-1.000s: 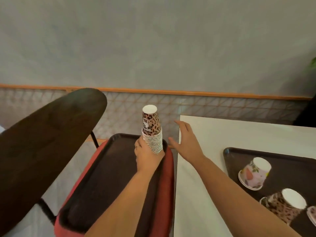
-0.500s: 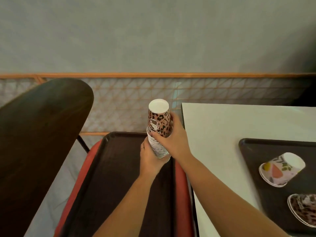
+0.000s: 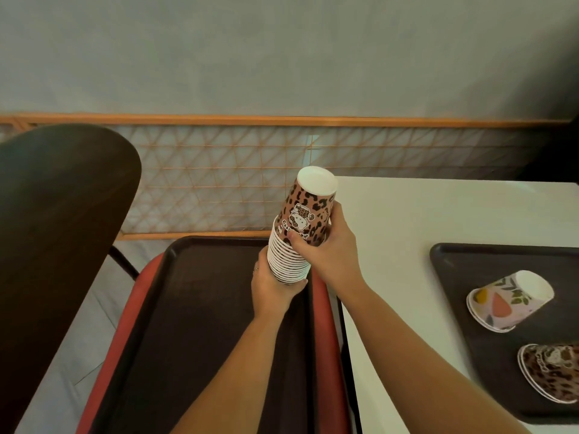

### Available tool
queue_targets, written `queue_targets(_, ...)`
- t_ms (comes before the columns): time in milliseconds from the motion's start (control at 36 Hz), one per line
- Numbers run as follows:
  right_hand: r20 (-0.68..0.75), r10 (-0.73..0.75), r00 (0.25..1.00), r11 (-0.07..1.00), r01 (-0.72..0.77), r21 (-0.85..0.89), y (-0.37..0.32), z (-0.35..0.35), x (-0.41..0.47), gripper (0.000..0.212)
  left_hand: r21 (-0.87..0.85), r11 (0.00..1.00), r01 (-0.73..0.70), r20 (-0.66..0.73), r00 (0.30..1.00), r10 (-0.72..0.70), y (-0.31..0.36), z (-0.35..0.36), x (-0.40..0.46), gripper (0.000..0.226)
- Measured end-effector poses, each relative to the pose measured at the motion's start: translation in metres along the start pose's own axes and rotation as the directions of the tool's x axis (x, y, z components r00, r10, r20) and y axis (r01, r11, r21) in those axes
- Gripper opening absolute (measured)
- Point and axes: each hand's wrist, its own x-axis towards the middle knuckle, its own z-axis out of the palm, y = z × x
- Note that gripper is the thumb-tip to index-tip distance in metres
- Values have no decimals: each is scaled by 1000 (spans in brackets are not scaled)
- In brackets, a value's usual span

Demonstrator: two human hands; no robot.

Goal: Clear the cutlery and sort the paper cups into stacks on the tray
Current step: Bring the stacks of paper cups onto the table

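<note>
Both your hands are on the leopard-print cup stack (image 3: 296,238), held upside down above the far right corner of the near tray (image 3: 200,308) on the red chair seat (image 3: 131,308). Your left hand (image 3: 272,285) grips the rims at the bottom; your right hand (image 3: 326,249) wraps the top cup. The stack's long axis runs nearly upright, leaning slightly right. The remaining loose cups lie to your right: a floral cup (image 3: 509,300) and a leopard cup (image 3: 551,372) on the far tray (image 3: 454,277), nearer your right hand. That leopard cup is cut off by the frame edge. No cutlery shows.
</note>
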Motion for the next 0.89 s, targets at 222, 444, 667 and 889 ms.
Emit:
queue_targets(222,-1,-17,1000,997,17,73,-14,-10,-10,72,-6,1000,-29,-40,999,29,7,-12,-5,80)
queue_targets(444,-58,-110,992,990,114,88,-44,-61,-32,70,-38,992,-120,53,991,122,53,-7,-38,81)
queue_targets(667,-153,-156,976,986,162,29,-51,-140,-71,68,-89,983,-161,136,976,172,89,38,-97,77)
queue_targets(889,-243,-127,962,992,122,-33,-41,-227,-132,80,-123,971,-206,330,914,236,118,92,-188,90)
